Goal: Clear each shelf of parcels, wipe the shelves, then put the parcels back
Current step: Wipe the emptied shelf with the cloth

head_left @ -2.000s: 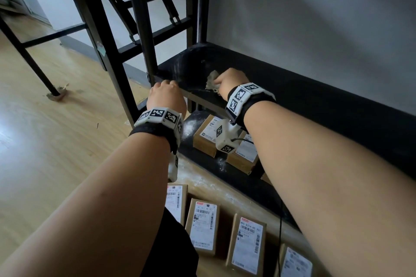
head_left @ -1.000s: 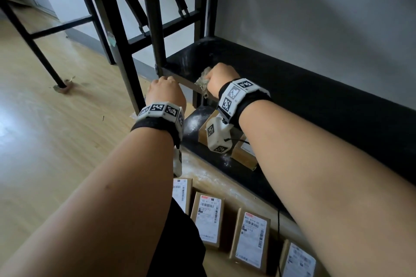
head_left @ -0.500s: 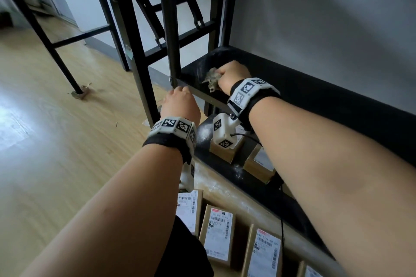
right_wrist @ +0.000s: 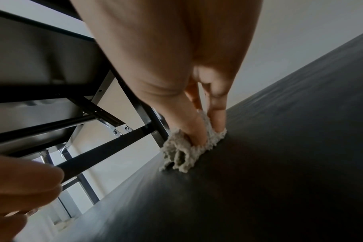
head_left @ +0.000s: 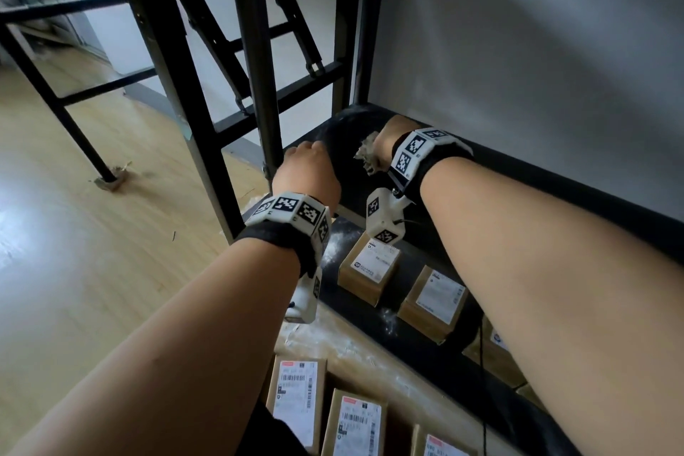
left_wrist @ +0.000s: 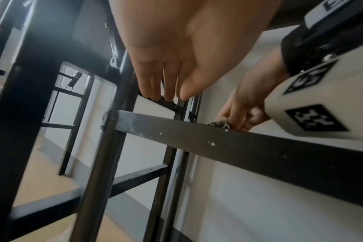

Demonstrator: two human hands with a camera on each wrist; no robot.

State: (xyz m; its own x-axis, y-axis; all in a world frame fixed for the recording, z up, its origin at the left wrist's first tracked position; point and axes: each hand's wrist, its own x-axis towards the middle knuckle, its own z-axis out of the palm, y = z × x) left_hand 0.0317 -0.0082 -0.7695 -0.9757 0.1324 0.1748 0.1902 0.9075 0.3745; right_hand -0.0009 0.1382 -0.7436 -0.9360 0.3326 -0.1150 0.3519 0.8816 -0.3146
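Cloth (right_wrist: 184,147) mid-frame on the black shelf (right_wrist: 280,163) | your right hand (head_left: 385,139) pinches it, fingers (right_wrist: 197,131) clamped | your left hand (head_left: 307,172) relaxed, fingers straight, near frame post (head_left: 259,85) | parcels (head_left: 370,268) lower centre, on the shelf below.

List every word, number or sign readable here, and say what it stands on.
No text can be read.
Shipping labels on the parcels on the floor: barcodes and print, too blurred.
Labels on the parcels on the lower shelf: too blurred.
Wrist bands: square black-and-white marker patterns, no words.
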